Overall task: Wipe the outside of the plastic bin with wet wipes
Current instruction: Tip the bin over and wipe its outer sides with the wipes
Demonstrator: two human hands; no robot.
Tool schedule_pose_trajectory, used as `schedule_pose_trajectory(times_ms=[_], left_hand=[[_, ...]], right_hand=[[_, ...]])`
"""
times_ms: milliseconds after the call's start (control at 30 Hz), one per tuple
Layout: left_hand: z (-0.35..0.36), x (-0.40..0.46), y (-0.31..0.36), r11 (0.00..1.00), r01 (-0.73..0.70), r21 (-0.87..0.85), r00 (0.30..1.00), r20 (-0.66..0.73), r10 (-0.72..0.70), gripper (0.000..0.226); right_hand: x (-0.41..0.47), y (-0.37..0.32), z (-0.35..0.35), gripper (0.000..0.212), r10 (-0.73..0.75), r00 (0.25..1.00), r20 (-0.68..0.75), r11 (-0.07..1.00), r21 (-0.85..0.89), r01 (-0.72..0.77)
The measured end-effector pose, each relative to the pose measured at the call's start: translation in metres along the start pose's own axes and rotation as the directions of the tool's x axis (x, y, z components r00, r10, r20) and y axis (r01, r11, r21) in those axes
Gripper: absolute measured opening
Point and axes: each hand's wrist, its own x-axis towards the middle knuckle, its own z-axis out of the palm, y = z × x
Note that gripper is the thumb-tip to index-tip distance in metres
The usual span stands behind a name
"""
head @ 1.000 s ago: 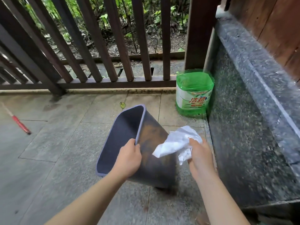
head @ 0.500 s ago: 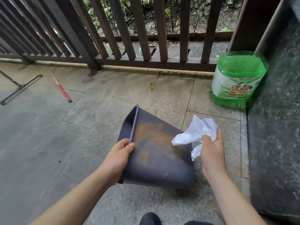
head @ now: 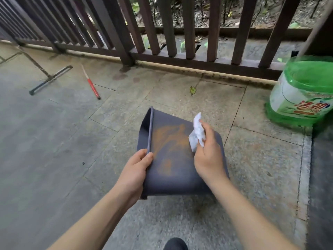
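A dark grey plastic bin [head: 171, 159] lies tipped on its side on the stone floor, its mouth facing left. Orange-brown dirt streaks cover its upward-facing side. My left hand [head: 137, 170] grips the rim at the near corner, thumb on the outside. My right hand [head: 209, 156] holds a crumpled white wet wipe [head: 197, 134] and rests over the bin's right side, with the wipe against the dirty surface.
A large green detergent jug [head: 302, 98] stands at the right by a dark stone wall [head: 322, 177]. A brown wooden railing [head: 180, 33] runs along the back. A floor squeegee [head: 50, 79] and a red-handled stick [head: 91, 85] lie at the left. A dark shoe tip [head: 175, 244] shows at the bottom.
My right hand has moved left with the wipe, from beside the bin onto its dirty side. The bin has tipped further over, and my view has shifted left and down.
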Motion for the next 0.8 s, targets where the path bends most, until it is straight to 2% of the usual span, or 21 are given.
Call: schedule_pose_trajectory(times_ms=[67,133,233,400,500,567,700,800], left_hand=[[0.004,0.001,-0.007,1.0,-0.002,-0.02,0.999,0.052,0.003,0.029],[0.009,0.001,-0.011,1.0,-0.011,-0.016,0.994,0.104,0.013,0.031],[0.013,0.001,-0.014,1.0,-0.017,-0.006,0.989,0.149,0.018,0.025],[0.019,-0.003,-0.015,0.998,0.014,-0.066,0.982,0.191,-0.001,0.029],[0.033,-0.006,-0.015,0.999,-0.052,0.01,0.99,0.13,0.051,0.036],[0.038,-0.004,-0.022,0.986,-0.151,0.074,0.987,0.06,0.147,0.04],[0.037,0.001,-0.03,0.979,-0.149,0.14,0.989,0.026,0.147,0.037],[0.036,0.007,-0.033,0.954,-0.209,0.214,0.977,0.003,0.213,0.039]], right_hand=[[-0.007,-0.004,0.013,0.059,-0.132,0.982,0.137,0.991,-0.02,0.136],[-0.015,-0.004,0.028,0.056,-0.214,0.93,0.3,0.975,0.001,0.224],[-0.023,0.003,0.043,0.061,-0.214,0.862,0.46,0.953,-0.096,0.288],[-0.032,0.015,0.053,0.075,-0.282,0.814,0.508,0.913,-0.119,0.39],[-0.035,0.018,0.06,0.075,-0.27,0.81,0.521,0.906,-0.146,0.396],[-0.035,0.018,0.063,0.07,-0.268,0.812,0.519,0.905,-0.153,0.396],[-0.025,0.019,0.062,0.059,-0.242,0.824,0.511,0.902,-0.193,0.385],[-0.01,0.025,0.058,0.056,-0.23,0.835,0.5,0.875,-0.269,0.402]])
